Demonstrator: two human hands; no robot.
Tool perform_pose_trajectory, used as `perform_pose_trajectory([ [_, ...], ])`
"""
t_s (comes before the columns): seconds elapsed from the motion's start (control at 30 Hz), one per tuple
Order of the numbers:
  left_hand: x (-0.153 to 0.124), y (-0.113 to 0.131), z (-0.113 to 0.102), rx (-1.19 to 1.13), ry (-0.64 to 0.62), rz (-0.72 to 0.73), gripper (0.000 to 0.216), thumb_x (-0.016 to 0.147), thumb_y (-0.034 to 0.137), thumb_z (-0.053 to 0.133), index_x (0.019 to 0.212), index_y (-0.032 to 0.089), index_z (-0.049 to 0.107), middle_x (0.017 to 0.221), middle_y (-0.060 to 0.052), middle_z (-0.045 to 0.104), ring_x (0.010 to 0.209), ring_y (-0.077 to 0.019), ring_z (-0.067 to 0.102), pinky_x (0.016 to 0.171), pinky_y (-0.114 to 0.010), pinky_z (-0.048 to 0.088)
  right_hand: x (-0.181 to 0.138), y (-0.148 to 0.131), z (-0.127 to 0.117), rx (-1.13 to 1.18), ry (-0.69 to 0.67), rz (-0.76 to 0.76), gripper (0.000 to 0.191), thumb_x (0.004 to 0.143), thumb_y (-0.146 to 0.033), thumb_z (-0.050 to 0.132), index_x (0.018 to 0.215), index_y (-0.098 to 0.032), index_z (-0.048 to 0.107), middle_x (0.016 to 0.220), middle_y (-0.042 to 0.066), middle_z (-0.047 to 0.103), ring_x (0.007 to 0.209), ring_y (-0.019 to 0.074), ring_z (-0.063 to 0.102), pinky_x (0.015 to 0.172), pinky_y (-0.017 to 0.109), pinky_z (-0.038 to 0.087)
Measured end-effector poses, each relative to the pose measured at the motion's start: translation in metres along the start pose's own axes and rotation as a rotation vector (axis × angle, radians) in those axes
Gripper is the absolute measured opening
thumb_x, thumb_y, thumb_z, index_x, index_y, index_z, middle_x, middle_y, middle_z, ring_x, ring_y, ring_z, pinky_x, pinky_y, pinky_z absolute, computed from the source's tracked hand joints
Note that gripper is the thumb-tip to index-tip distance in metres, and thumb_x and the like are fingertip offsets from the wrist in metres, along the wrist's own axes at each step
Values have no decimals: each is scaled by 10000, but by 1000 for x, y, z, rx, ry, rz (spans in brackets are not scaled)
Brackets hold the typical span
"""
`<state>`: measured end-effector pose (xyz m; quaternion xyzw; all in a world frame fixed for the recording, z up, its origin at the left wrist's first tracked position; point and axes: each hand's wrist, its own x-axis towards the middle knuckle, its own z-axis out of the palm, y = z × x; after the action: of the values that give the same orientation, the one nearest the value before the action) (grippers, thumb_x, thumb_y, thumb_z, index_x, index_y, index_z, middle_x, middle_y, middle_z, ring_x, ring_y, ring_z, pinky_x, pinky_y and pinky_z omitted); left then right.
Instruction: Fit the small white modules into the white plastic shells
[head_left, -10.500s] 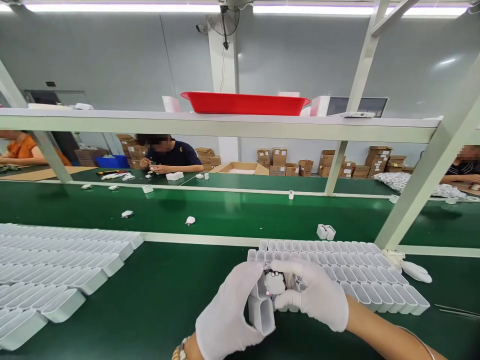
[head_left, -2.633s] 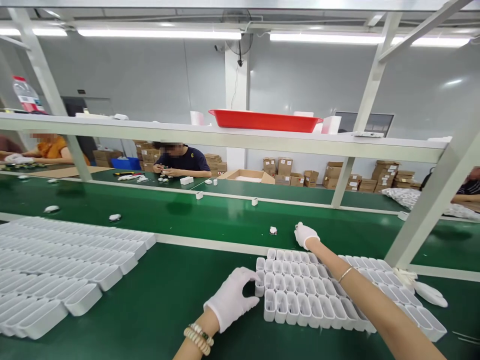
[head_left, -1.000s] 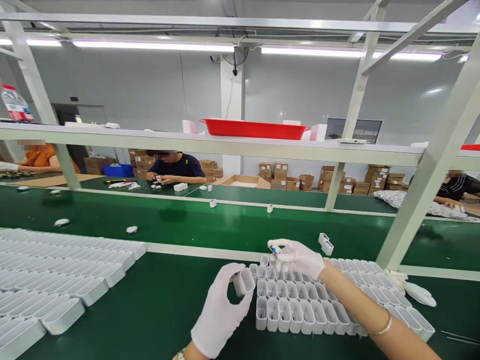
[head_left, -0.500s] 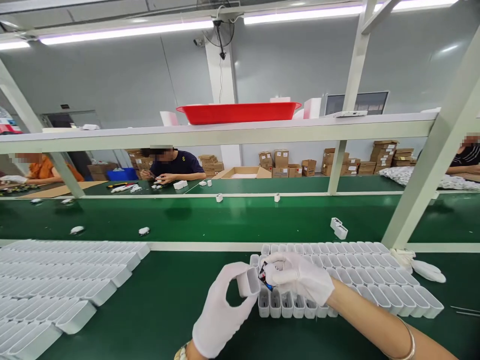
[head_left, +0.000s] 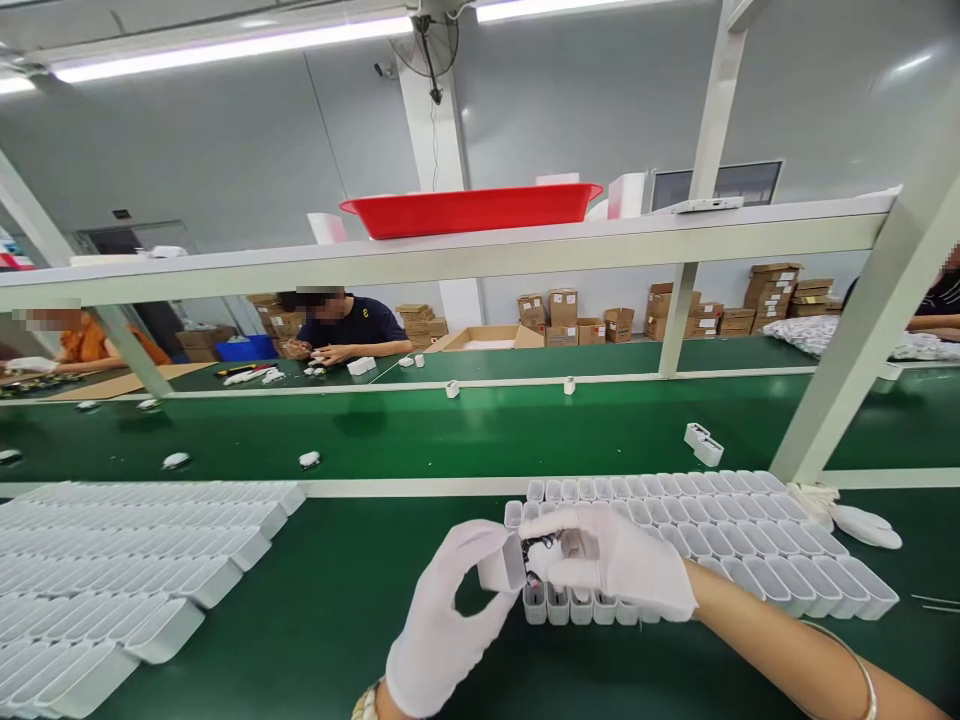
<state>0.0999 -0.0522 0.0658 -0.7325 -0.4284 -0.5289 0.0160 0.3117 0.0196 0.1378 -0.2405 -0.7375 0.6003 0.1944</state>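
Note:
My left hand (head_left: 450, 610), in a white glove, grips a small white plastic case (head_left: 501, 566) between thumb and fingers, its open end turned to the right. My right hand (head_left: 611, 560), also gloved, is closed on a small dark electronic part (head_left: 534, 555) at the mouth of that case. The fingers hide most of the part, and I cannot tell how far it sits inside. Below and behind my right hand stand rows of open white cases (head_left: 750, 545); dark parts show inside some of the front ones. More white cases (head_left: 172, 610) lie in rows on the left.
A green conveyor belt (head_left: 390, 440) runs behind the bench, carrying small white pieces (head_left: 705, 445). A shelf (head_left: 465, 258) with a red tray (head_left: 472, 210) spans above. A post (head_left: 862, 300) rises at right, beside a white glove (head_left: 862, 525). Co-workers (head_left: 345, 325) sit across.
The pieces on the belt have moved right. My right hand has turned slightly at the mouth of the case, and the dark part is more covered. My left hand keeps its grip. The view has shifted slightly.

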Motion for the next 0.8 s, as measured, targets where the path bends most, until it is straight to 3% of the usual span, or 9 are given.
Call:
perform_pose_trajectory([
  [0.1,2,1,0,-31,6,59,437,827,61,637,1210,249,547,1145,-71,652,1052,-193,647,921,-341,586,0,8,5,86,19,-91,362,829,-283,694,1178,-193,664,965,29,629,818,129,579,737,276,503],
  [0.33,0,3,1,-50,-28,11,423,825,66,631,1202,243,558,1129,-68,651,1048,-192,645,895,-328,593,-3,10,17,53,131,-58,302,814,-250,700,1084,-160,599,957,46,652,870,159,610,815,333,502],
  [0.47,-1,6,1,-8,-32,-44,399,813,90,644,1172,249,572,1102,-61,658,1011,-195,659,870,-328,602,-4,2,21,53,169,7,320,791,-223,710,1076,-148,585,928,46,664,735,117,590,644,255,489],
  [0.6,0,8,1,14,-17,-44,399,808,93,639,1168,251,575,1088,-59,665,992,-196,668,854,-324,607,-6,-6,22,6,215,138,398,760,-263,751,1096,-144,576,838,18,662,533,55,483,434,185,375],
  [0.8,-1,10,1,62,-12,-32,396,792,108,658,1156,248,585,1044,-51,683,937,-188,686,812,-303,612,-6,-4,22,48,214,185,515,711,-413,807,1088,-156,566,736,-18,623,485,56,491,393,173,365],
])
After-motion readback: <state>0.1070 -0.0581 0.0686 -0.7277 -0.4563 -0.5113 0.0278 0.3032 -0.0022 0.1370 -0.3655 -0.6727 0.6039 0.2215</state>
